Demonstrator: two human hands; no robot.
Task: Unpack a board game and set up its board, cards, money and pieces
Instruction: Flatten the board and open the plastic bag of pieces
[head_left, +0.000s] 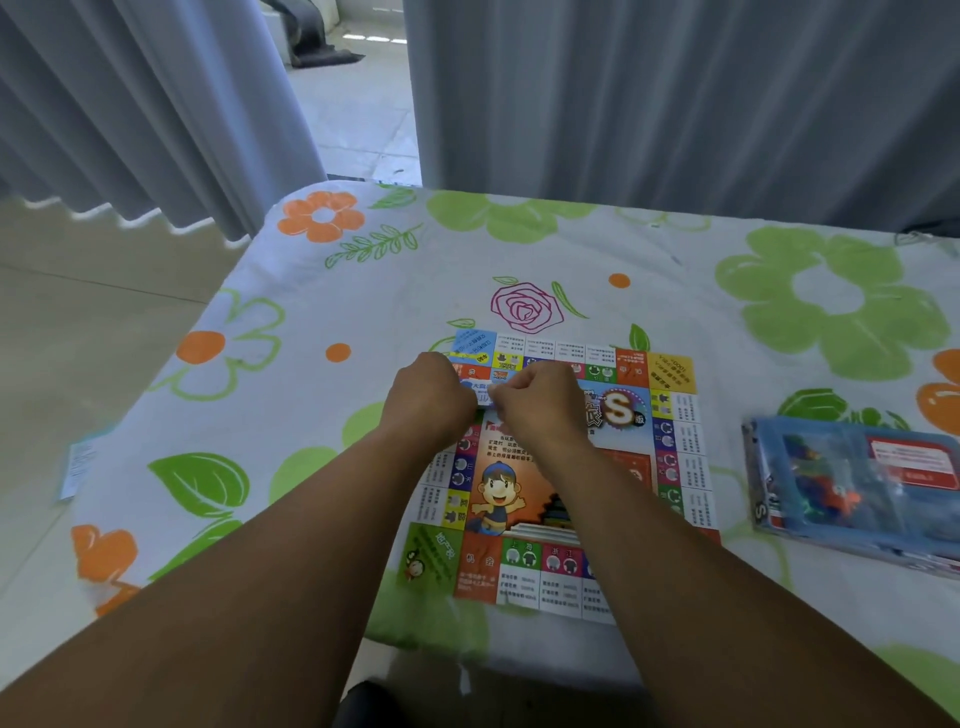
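From the head view, the board (498, 499) lay flat on the flower-patterned tabletop (322, 312), near its front edge. The left hand (431, 395) and right hand (540, 400) met over the board's far left part. Each grip was curled and pinched a pale item (485, 399) between them, too hidden to identify. The box (852, 483), with coloured pieces inside, sat well apart to the right. A paper slip (78, 467) hung at the left edge, and curtains (675, 104) hung behind.
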